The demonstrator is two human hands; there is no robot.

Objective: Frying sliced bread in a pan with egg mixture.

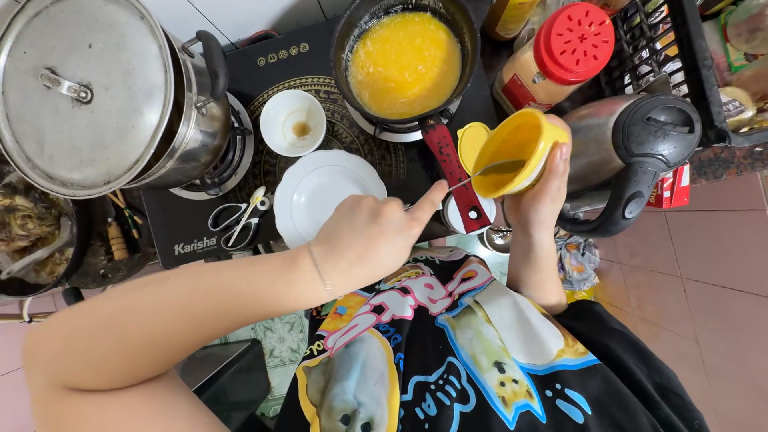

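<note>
Stovetop clutter fills the upper frame. Right hand [538, 196] grips a tilted yellow tub [512, 152] at centre right; left hand [372, 240] pinches a spoon [488, 172] dipped inside. Scoop shallow, keeping the tub steady beside the pan [404, 60].

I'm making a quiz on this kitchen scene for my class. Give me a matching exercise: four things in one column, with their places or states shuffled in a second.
Things:
1. yellow container
2. frying pan
3. white plate
4. large steel pot

States:
A. covered with a lid
B. lies bare on the stove
C. held in the right hand
D. filled with yellow egg mixture

Pairs: 1-C, 2-D, 3-B, 4-A
</note>
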